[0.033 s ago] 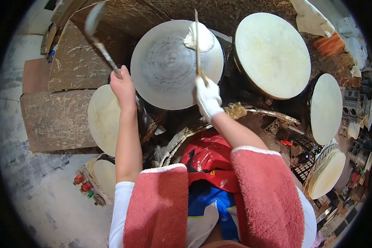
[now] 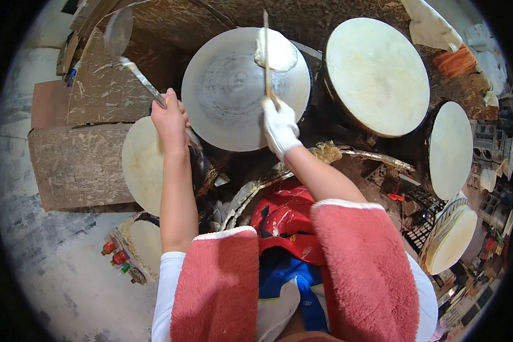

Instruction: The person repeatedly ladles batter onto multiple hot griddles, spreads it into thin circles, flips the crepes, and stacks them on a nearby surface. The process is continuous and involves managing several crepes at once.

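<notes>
My left hand (image 2: 170, 121) is bare and closed around the handle of a metal ladle (image 2: 119, 31), whose bowl hangs over the brown boards left of the middle griddle. My right hand (image 2: 280, 126), in a white knitted glove, grips a thin wooden spreader (image 2: 267, 60). It reaches across the round grey griddle (image 2: 225, 102), and its far part crosses a puddle of white batter (image 2: 280, 51) near the griddle's upper right edge. Whether the spreader touches the batter is hard to tell. Dark circular smears mark the griddle's middle.
Pale thin rounds cover the griddles beside it: a large pale round (image 2: 377, 77) on the right and smaller ones further out. A stack of pale rounds (image 2: 453, 242) sits in a basket at lower right. Brown boards (image 2: 82, 168) stand left; small red valves (image 2: 118, 257) lie below.
The spreader and my gloved hand have shifted slightly left. The batter looks rounder and flatter. The ladle's bowl has turned and moved slightly left and down.
</notes>
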`<state>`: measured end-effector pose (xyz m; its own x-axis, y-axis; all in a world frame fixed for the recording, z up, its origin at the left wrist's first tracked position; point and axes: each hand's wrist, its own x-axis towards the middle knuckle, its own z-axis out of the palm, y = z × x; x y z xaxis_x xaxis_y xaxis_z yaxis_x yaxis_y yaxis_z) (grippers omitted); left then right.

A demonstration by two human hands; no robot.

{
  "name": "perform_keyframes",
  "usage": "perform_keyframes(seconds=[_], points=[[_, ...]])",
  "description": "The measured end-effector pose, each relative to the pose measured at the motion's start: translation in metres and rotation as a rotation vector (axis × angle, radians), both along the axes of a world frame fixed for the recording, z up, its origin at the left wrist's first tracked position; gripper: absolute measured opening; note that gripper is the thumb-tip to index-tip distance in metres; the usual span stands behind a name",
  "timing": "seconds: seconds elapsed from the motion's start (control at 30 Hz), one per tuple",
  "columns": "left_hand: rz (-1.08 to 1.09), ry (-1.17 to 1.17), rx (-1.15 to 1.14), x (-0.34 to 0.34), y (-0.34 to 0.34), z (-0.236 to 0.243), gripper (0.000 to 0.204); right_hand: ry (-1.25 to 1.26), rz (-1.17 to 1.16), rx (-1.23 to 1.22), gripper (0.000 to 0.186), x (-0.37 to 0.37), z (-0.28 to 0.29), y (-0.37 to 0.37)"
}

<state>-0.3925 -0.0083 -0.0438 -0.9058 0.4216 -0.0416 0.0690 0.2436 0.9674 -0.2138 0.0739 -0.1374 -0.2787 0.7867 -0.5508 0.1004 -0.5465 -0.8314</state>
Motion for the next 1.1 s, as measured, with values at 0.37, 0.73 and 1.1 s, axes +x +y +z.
perform_keyframes(seconds=[0.37,0.73,1.1], points=[[-0.415,-1.02,0.773,0.011,-0.103,0.073,0.027,-0.231,0.0,0.251,0.045,0.058,-0.01,-0.023],[-0.35,-0.829,0.762,0.027,-0.17,0.064,0.031,-0.371,0.263,0.374,0.048,0.042,0.008,0.022],[0.002,-0.95,0.566,0.071,-0.187,0.045,0.038,-0.343,0.692,0.563,0.047,0.033,-0.004,0.06]])
